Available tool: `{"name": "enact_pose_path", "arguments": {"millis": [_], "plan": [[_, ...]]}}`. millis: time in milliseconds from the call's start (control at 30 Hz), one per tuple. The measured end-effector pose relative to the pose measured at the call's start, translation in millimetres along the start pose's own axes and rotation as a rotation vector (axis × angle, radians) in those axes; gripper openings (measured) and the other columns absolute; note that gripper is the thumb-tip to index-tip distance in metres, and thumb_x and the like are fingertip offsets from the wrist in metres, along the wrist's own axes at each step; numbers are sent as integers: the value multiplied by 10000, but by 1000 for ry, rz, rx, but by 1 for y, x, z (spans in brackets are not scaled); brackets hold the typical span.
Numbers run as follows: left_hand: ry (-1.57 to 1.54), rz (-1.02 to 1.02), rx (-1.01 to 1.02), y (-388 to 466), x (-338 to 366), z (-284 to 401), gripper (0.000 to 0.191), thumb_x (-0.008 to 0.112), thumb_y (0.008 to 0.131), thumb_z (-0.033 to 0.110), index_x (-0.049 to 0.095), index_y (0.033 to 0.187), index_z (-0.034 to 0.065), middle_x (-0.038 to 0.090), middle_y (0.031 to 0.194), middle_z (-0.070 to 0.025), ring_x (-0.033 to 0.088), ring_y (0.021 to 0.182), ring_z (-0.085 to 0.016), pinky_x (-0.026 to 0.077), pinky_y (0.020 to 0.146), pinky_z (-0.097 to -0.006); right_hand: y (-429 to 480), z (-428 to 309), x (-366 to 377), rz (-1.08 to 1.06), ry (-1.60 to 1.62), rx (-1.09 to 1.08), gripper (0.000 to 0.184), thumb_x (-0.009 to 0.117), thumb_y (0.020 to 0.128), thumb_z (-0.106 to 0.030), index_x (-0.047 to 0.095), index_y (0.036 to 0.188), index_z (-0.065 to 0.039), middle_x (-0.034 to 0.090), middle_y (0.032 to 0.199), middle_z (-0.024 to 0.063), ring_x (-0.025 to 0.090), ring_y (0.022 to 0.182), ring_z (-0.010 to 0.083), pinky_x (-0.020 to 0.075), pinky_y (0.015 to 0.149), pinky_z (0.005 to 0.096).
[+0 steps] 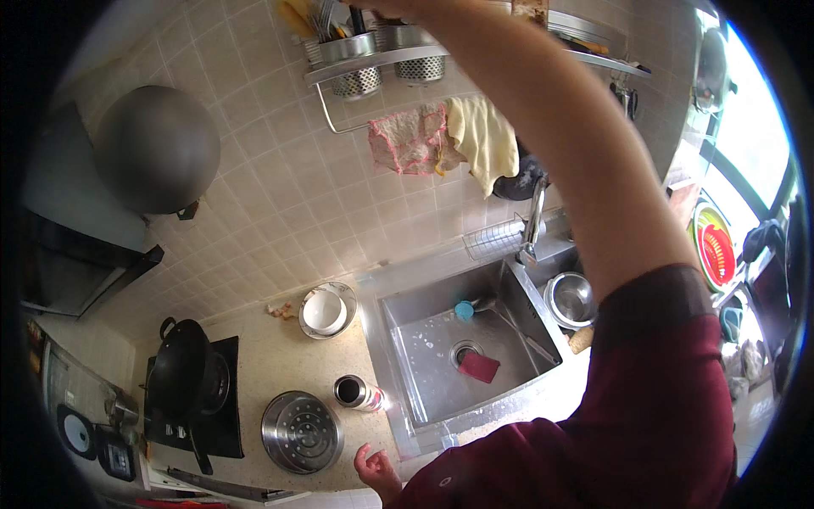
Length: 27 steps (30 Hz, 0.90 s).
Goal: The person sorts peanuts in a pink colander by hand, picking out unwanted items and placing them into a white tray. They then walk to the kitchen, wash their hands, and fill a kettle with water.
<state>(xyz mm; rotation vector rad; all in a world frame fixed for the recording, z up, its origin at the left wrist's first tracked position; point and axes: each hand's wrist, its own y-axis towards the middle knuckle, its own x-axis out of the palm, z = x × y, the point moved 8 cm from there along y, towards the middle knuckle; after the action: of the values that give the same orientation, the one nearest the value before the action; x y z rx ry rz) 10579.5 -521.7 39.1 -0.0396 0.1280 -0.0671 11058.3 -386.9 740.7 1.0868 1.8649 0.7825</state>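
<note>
My right arm reaches up across the view to the wall rack. My right hand (385, 7) is mostly cut off by the top edge, close above the perforated metal utensil holders (356, 81). A dark handle (358, 22) rises beside its fingers; whether they grip it is hidden. Low in the view, my left hand (376, 467) hangs near the counter's front edge, loosely curled with nothing in it. Nearby are a round perforated steel steamer tray (302, 432) and an uncapped thermos flask (357, 392). Forks (324, 25) stand in the left holder.
The steel sink (432, 382) holds a red cloth or sponge (479, 368), a blue scrubber (464, 310) and a long-handled utensil. A white bowl (324, 312) rests on a plate. A black wok (181, 369) stands on the hob. Cloths (483, 137) hang below the rack, near the faucet (533, 223).
</note>
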Motion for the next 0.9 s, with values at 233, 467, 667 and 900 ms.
{"name": "enact_pose_path", "arguments": {"millis": [233,467,667,900], "plan": [[32,-31,142,-10,6,-12,413,650,766,-11,502,1151,12,596,915,-95,588,692,-141,486,626,-250,-90,-56,-54,110,-114,-217,763,657,859,-262,208,1442,-60,413,1362,231,420,1239,410,410,996,468],[-57,-443,103,-16,82,-4,165,568,874,35,598,1031,-9,628,927,-103,607,675,-154,488,592,-260,-390,5,-57,-1147,378,-107,285,680,822,-265,629,1002,-50,652,930,137,616,858,298,473,767,405],[391,-654,498,-55,213,99,164,526,913,115,577,810,-2,575,638,-77,592,581,-169,468,535,-284,-642,150,-251,-720,200,952,509,625,887,-316,487,1306,-63,610,1178,147,610,1051,263,479,896,410],[-35,-955,608,-179,360,144,423,509,971,271,379,628,60,320,514,22,335,455,-86,273,425,-274,-929,75,-566,598,-352,1405,192,710,795,-235,720,856,-53,685,808,104,640,779,224,485,733,343]]}}
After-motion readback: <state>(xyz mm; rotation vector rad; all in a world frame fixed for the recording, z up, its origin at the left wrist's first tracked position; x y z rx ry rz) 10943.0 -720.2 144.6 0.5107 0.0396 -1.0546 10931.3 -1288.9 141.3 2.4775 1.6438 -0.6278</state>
